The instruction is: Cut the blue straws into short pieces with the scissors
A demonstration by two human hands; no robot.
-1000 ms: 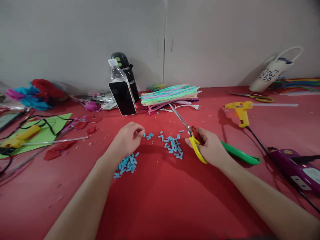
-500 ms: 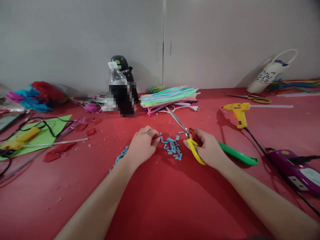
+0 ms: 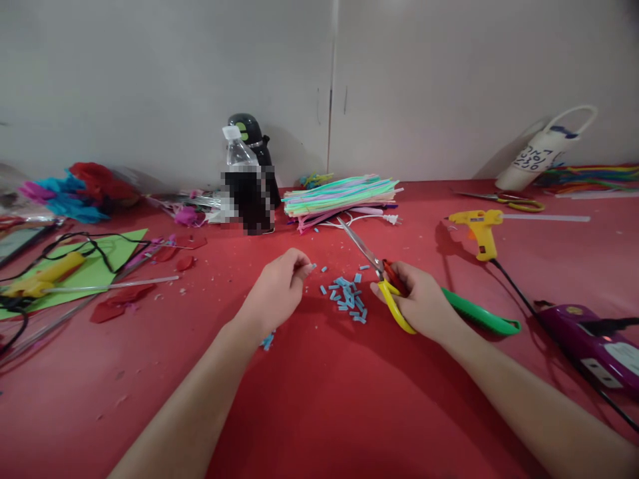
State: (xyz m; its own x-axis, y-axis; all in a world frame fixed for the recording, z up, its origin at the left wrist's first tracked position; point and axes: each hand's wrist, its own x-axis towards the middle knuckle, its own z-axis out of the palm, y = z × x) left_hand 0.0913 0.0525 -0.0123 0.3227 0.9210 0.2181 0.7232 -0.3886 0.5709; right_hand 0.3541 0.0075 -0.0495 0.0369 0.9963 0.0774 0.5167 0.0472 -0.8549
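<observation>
My left hand [image 3: 277, 291] rests on the red table [image 3: 319, 399] with its fingers pinched together around small blue straw pieces. A loose heap of these blue straw pieces [image 3: 348, 297] lies just right of it; a few more peek out under my left wrist. My right hand [image 3: 424, 301] is closed round the yellow and red handles of a pair of scissors [image 3: 382, 276], whose blades point up and left toward a stack of pastel straws [image 3: 342, 192].
A green-handled tool [image 3: 479, 316] lies right of my right hand. A yellow glue gun [image 3: 479, 229], a purple power strip [image 3: 592, 336], a second pair of scissors [image 3: 504, 198] and a white bag [image 3: 542, 152] stand right. Bottles [image 3: 247, 176], green paper [image 3: 94, 256], another glue gun [image 3: 37, 279] sit left.
My left hand has slid right from the left blue heap toward the middle heap, then lifted a little with pinched pieces. My right hand with the scissors has stayed put.
</observation>
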